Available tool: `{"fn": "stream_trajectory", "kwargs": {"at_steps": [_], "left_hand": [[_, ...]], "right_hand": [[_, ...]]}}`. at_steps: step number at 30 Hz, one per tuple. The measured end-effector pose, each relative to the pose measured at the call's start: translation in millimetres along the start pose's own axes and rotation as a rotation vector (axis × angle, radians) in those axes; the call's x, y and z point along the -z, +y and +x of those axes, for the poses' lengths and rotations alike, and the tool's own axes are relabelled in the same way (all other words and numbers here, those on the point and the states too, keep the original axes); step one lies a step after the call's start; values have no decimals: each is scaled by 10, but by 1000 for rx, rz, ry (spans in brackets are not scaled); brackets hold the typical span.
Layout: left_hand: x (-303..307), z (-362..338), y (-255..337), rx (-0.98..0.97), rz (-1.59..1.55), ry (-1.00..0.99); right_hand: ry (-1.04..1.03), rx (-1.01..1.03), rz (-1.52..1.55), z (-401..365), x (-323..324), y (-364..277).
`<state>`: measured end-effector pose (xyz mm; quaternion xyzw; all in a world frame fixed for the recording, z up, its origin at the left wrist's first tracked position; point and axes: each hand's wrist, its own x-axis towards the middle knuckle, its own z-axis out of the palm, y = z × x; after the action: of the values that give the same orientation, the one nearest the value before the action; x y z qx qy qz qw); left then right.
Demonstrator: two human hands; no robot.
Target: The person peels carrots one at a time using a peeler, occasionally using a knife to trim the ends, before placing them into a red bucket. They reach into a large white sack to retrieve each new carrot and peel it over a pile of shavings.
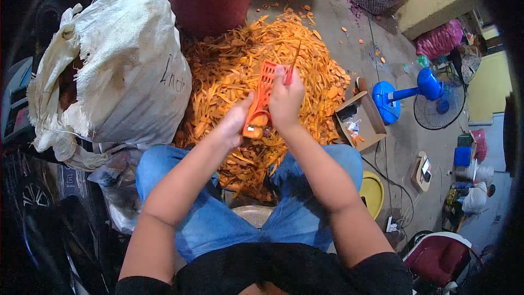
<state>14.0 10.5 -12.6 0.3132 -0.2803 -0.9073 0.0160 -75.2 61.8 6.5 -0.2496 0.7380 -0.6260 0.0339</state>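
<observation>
Over a large heap of orange peelings (305,65), my two hands meet around a red-orange plastic tool (266,84) with rows of holes and a ring-shaped lower end. My left hand (236,122) is closed along the tool's left side. Under the ring shows a carrot-coloured piece (254,133), partly covered. My right hand (286,101) is closed on a small knife (296,57) with a red handle, its narrow blade pointing up and away; the same hand touches the tool's right side.
A stuffed white sack (131,60) stands at left, beside a red tub (202,3). To the right are a cardboard box (371,117), a blue fan (388,101) and a yellow lid-like round thing (372,194). A cable crosses the floor. A person (476,196) is far right.
</observation>
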Motion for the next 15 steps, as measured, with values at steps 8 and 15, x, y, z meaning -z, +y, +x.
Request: {"fn": "stream_trajectory", "kwargs": {"at_steps": [8, 15], "left_hand": [[-265, -295, -6, 107, 390, -136], [16, -22, 102, -34, 367, -2]], "right_hand": [[564, -143, -205, 895, 586, 557], [337, -282, 215, 657, 417, 211]]}}
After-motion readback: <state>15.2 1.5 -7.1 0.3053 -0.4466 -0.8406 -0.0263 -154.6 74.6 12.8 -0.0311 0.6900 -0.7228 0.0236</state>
